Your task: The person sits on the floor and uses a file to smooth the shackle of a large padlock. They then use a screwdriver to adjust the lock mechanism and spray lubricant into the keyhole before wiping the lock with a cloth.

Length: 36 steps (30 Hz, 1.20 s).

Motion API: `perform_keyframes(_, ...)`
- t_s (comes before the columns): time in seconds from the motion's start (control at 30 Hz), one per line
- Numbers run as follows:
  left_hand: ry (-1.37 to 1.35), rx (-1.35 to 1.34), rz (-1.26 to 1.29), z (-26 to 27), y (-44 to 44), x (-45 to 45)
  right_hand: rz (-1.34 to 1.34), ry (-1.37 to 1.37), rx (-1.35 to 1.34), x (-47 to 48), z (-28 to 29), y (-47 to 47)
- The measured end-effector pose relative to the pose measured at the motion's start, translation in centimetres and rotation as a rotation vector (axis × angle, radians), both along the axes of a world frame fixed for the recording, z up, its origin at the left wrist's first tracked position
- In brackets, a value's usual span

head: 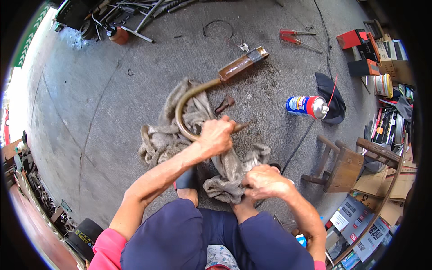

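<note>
My left hand (217,135) grips the curved shackle (182,104) of what looks like a U-lock near its free, pointed-looking end. The shackle's other end runs into a long, rectangular, rust-brown lock body (241,65), and small keys (243,47) show at its far side. My right hand (265,182) clutches a worn grey towel-like rag (229,168) in front of my feet. More of the rag lies bunched on the floor under the shackle. A dark brown scrap (224,104) lies inside the curve.
To the right, a blue-and-red spray can (307,106) lies beside dark cloth (330,98). Red-handled screwdrivers (292,36) lie farther off. A wooden stool (342,168), cardboard boxes and a black cable (298,145) are at right. An orange oil can (118,35) stands top left.
</note>
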<state>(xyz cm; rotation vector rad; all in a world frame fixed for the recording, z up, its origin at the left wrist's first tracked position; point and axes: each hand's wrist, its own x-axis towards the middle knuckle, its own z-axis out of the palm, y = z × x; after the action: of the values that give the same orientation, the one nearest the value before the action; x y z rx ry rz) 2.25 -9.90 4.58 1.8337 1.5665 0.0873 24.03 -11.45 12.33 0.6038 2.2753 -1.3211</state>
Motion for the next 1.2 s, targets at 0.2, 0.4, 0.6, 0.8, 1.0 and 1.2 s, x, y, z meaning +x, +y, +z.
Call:
perform_keyframes(0.2, 0.046, 0.192, 0.005, -1.4, -0.7, -3.0, -0.268, -0.173, 0.057, 2.7, 0.6, 4.7)
perform_keyframes(0.4, 0.051, 0.204, 0.048, -2.6, -1.9, -3.2, -0.833, -0.532, 0.676, 3.7, -4.9, 6.1)
perform_keyframes(0.6, 0.033, 0.226, 0.048, -2.6, -2.1, -3.1, -1.097, -0.282, 0.290, 4.1, -9.7, 2.9)
perform_keyframes(0.8, 0.026, 0.425, 0.135, 0.7, -2.7, -1.6, -1.803, 0.590, -0.086, 2.1, -7.9, 5.9)
perform_keyframes(1.0, -0.809, 0.069, 0.229, 3.7, -2.3, 3.9, -1.748, 0.879, -0.576, -2.5, -1.2, 9.9)
perform_keyframes(1.2, -1.028, -0.095, 0.200, 5.3, -0.8, 3.7, -1.686, 0.829, -0.465, -3.1, -1.3, 15.0)
